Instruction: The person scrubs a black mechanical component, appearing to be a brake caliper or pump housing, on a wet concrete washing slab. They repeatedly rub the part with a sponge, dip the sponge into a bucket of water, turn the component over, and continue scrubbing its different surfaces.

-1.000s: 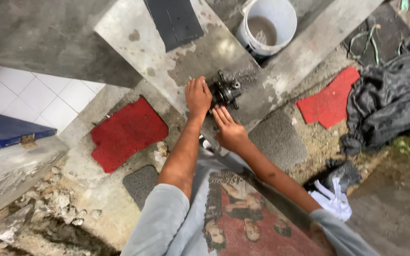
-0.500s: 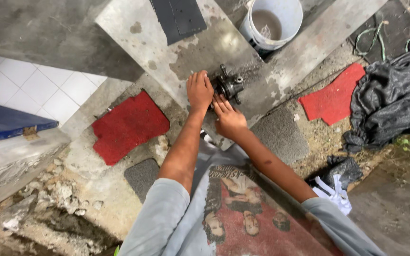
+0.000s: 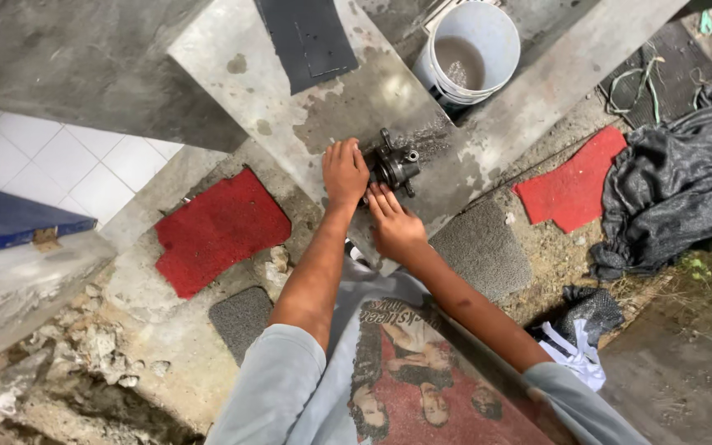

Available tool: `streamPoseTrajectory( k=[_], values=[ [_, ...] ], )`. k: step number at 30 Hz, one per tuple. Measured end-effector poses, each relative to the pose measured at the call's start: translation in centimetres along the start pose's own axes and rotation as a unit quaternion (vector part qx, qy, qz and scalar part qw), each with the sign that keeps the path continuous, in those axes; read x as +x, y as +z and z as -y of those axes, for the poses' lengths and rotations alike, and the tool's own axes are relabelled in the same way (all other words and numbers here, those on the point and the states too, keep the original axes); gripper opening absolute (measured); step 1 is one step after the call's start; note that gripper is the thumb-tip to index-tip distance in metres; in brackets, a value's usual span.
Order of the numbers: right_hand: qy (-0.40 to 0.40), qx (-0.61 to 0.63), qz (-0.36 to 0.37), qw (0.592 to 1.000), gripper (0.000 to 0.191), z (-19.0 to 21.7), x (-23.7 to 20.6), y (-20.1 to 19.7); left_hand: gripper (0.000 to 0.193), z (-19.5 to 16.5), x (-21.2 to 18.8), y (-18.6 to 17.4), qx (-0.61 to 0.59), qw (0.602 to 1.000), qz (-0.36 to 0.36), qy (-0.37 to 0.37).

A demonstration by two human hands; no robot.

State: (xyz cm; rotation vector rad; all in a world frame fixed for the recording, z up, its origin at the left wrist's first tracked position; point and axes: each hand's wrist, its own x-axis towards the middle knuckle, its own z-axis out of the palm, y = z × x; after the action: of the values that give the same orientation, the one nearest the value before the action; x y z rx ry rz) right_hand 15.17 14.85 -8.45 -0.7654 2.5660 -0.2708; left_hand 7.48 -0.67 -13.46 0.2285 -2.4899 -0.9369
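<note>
Hands are bracing a dark metal part (image 3: pixel 395 165) on the concrete slab (image 3: pixel 290 107): left hand (image 3: pixel 344 171) cupping its side, right hand (image 3: pixel 395 222) spread flat below (steady pressure should be keeping it from slipping).

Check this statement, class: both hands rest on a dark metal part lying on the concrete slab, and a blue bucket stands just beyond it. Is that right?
Not quite. The bucket is white, not blue, as the head view shows. The rest holds: the left hand and right hand are on the dark metal part lying on the concrete slab, with the bucket just beyond it.
</note>
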Motion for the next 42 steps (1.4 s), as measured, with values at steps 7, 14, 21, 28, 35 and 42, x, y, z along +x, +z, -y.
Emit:
streamPoseTrajectory(
  k=[7, 14, 21, 28, 35, 42],
  values=[
    [-0.023, -0.024, -0.061, 0.998, 0.082, -0.2, 0.3, -0.5, 0.012, 0.4, -0.4, 0.5, -0.008, 1.0, -0.003, -0.007],
    [-0.003, -0.007, 0.005, 1.0, 0.082, -0.9, 1.0, -0.7, 0.01, 0.7, -0.5, 0.9, -0.005, 1.0, 0.012, -0.022],
    [-0.006, 0.037, 0.032, 0.999, 0.081, -0.6, 1.2, -1.4, 0.012, 0.7, -0.5, 0.9, -0.018, 1.0, 0.02, -0.011],
    [-0.023, -0.035, 0.018, 0.999, 0.08, -1.0, 1.4, -0.8, 0.011, 0.6, -0.4, 1.0, -0.01, 1.0, -0.011, -0.004],
    [-0.003, -0.012, 0.028, 1.0, 0.085, -0.5, 0.7, -0.6, 0.013, 0.7, -0.5, 1.1, -0.013, 1.0, -0.016, -0.01],
    [0.025, -0.01, 0.074, 0.997, 0.093, 0.1, 1.0, -1.3, 0.013, 0.9, -0.7, 1.0, -0.01, 1.0, -0.015, -0.006]
  ],
)
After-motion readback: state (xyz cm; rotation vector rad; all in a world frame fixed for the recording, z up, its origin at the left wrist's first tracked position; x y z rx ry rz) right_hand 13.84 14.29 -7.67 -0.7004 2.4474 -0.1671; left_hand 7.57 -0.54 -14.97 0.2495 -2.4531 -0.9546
